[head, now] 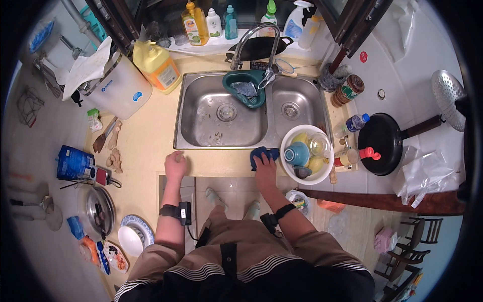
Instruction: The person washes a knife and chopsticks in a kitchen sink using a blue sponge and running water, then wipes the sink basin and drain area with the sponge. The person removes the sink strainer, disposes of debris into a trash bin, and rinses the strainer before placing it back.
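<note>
My right hand (265,167) presses a dark blue cloth (270,153) onto the cream countertop (217,162), just in front of the sink. On the counter near the sink's front left corner, my left hand (175,166) rests with its fingers curled; nothing shows in it. Beyond both hands is a double-bowl stainless steel sink (196,128) with small scraps in the larger bowl. A white basin (285,171) stands to the right of the cloth, filled with a blue bowl (298,153), a clear glass vessel (319,144) and yellowish pieces.
A green strainer basket (230,81) sits under the chrome faucet (275,37). Several bottles line the back sill. Ginger (114,160), a glass-lidded pan (96,211) and dishes (132,239) occupy the left counter. At right are a black frying pan (379,143) and a red-capped bottle (349,156).
</note>
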Motion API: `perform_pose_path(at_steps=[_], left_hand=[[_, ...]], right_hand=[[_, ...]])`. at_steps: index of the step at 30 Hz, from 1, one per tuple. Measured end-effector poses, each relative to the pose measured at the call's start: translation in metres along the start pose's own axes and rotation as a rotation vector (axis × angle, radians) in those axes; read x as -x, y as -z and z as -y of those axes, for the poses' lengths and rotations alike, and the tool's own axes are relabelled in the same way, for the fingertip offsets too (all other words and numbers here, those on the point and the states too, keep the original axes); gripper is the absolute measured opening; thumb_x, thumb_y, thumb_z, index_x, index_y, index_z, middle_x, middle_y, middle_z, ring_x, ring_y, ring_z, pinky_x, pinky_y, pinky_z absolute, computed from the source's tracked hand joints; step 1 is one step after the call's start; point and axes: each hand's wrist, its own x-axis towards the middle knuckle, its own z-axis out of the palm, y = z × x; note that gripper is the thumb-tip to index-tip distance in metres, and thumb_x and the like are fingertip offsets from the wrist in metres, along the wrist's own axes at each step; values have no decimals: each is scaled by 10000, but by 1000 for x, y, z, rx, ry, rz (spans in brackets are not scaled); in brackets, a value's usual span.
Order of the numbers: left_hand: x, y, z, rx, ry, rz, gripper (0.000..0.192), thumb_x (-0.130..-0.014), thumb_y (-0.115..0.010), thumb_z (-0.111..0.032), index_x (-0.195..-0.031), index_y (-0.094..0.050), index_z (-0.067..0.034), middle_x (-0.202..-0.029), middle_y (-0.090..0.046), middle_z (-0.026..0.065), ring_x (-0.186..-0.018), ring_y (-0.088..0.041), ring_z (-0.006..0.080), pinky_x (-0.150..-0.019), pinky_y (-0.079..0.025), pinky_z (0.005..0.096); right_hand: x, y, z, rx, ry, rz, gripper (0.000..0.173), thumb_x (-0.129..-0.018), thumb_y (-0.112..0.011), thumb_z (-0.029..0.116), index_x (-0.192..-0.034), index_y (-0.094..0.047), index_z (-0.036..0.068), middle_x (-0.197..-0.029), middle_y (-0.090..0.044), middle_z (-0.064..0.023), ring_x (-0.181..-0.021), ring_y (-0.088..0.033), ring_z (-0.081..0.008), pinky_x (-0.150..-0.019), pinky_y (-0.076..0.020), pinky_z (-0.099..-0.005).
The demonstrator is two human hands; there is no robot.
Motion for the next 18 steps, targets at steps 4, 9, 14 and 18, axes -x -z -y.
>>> perform_pose_path(at_steps=[4,9,14,18], left_hand=[[-36,20,21,-115,26,30,300,-820,-626,-229,-1083,-682,-97,-1119,-627,212,-1046,-607,372,-908,-493,437],[-81,40,49,-138,19,69,364,-834,-624,-252,-1149,-648,-71,-1161,-611,210,-1067,-603,355,-907,-494,426],[-118,49,64,-157,38,147,427,-838,-634,-262,-1204,-603,-43,-1187,-587,209,-1108,-580,346,-931,-481,416],[-139,49,65,-212,22,218,577,-815,-668,-287,-1317,-496,-60,-1282,-512,230,-1149,-543,381,-946,-469,439]], right_hand=[[-79,-6,9,-180,-68,-158,398,-787,-565,33,-1168,-620,134,-1220,-589,-147,-1098,-539,-354,-949,-421,-467],[-221,-5,-9,-102,-351,-243,372,-823,-586,86,-1188,-620,148,-1232,-584,-136,-1087,-557,-361,-920,-444,-484],[-307,-28,-65,-158,-312,3,442,-817,-613,102,-1257,-599,140,-1320,-545,-152,-1136,-574,-346,-944,-474,-453],[-280,-53,-85,-21,-154,87,443,-800,-612,82,-1240,-616,135,-1355,-527,-143,-1175,-552,-336,-993,-453,-410]])
